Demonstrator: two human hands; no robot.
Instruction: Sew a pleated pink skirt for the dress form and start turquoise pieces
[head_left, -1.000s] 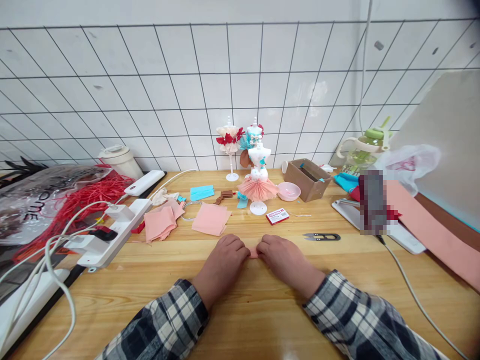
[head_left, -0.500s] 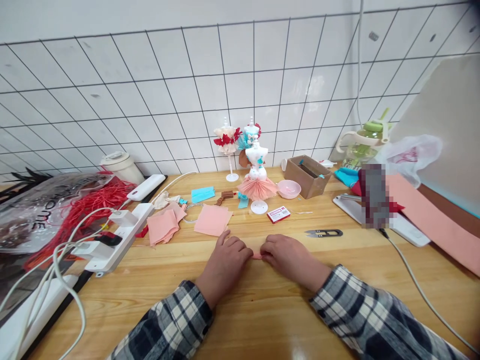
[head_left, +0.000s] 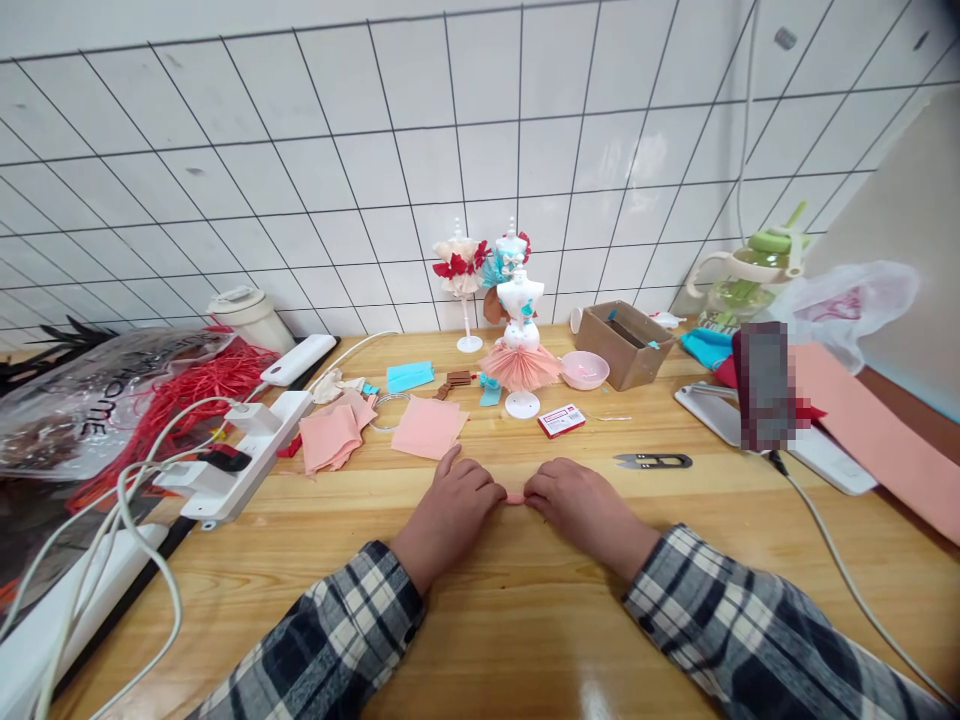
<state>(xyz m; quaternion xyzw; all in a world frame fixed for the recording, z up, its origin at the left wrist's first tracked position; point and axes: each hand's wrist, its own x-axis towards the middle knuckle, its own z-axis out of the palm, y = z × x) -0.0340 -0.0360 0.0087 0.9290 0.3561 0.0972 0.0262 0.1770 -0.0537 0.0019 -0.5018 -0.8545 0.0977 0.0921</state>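
A narrow folded strip of pink crepe paper [head_left: 514, 499] lies low over the wooden table, mostly hidden under my fingers. My left hand [head_left: 459, 510] pinches its left end, and my right hand [head_left: 583, 508] pinches the right end. Just beyond my left hand rests a square pink sheet [head_left: 429, 427], with a crumpled stack of pink sheets [head_left: 331, 437] farther left. Past my hands stands a small white dress form [head_left: 521, 300] wearing a pleated pink skirt [head_left: 521, 367]. Thread snips [head_left: 654, 461] lie to the right of my right hand.
Two more decorated dress forms [head_left: 460, 265] stand by the tiled wall. A red-and-white box [head_left: 561, 421], pink bowl [head_left: 585, 370] and cardboard box [head_left: 626, 345] sit at the back. A power strip [head_left: 251, 470] with cables is left; a blurred phone [head_left: 765, 385] on a stand is right.
The camera view has shifted slightly, so the scene sits a little higher and the right side farther right. Both hands still pinch the pink strip; it looks slightly flatter between them.
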